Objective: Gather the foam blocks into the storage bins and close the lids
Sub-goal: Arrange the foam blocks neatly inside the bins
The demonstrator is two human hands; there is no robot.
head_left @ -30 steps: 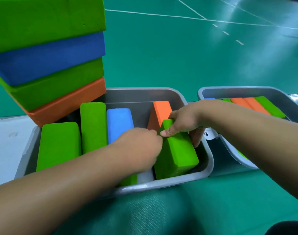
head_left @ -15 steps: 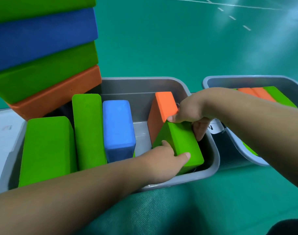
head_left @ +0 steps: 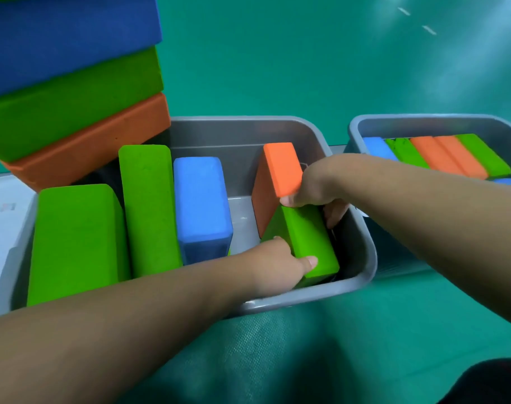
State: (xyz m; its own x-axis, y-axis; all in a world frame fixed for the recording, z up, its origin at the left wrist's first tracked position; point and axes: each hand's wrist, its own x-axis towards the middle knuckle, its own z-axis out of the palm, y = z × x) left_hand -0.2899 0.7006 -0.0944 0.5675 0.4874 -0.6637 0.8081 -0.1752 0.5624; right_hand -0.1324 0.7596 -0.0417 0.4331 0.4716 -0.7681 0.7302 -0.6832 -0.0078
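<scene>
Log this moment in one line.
item: tilted green rectangular foam block | in: open grey plastic bin | left hand: holds block | right hand: holds block

Blocks (head_left: pixel 201 199) sit in left bin (head_left: pixel 242 138) and right bin (head_left: pixel 423 126).

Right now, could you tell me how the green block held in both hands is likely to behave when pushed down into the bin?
The green block is probably light: the left hand and right hand hold it by fingers alone. Its matte foam likely grips rather than slips. Tilted against the orange block, it may wedge, not drop flat.
</scene>
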